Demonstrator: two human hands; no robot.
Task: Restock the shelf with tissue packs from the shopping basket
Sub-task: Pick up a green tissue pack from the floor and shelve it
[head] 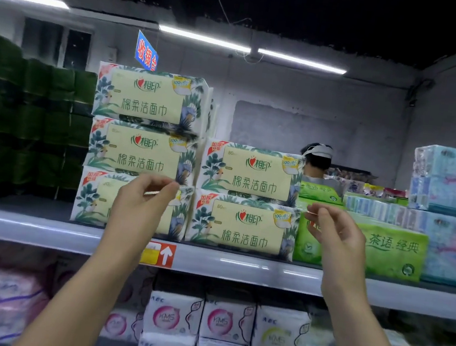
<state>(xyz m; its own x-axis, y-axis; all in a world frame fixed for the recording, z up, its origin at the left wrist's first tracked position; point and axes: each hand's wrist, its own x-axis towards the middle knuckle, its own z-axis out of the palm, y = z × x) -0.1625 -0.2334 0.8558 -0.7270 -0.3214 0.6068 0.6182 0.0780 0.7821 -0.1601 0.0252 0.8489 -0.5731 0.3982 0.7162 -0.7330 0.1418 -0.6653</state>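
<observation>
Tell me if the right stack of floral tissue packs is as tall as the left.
No, one short: the right stack has two packs, the left stack three.

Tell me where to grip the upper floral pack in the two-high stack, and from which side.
Probably by its long top edge and free right end, from the front: the upper floral pack faces front, its top bare, its left end beside the three-high stack.

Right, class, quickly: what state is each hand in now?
Left hand: open, loosely curled, holding nothing.
Right hand: open, loosely curled, holding nothing.
</observation>
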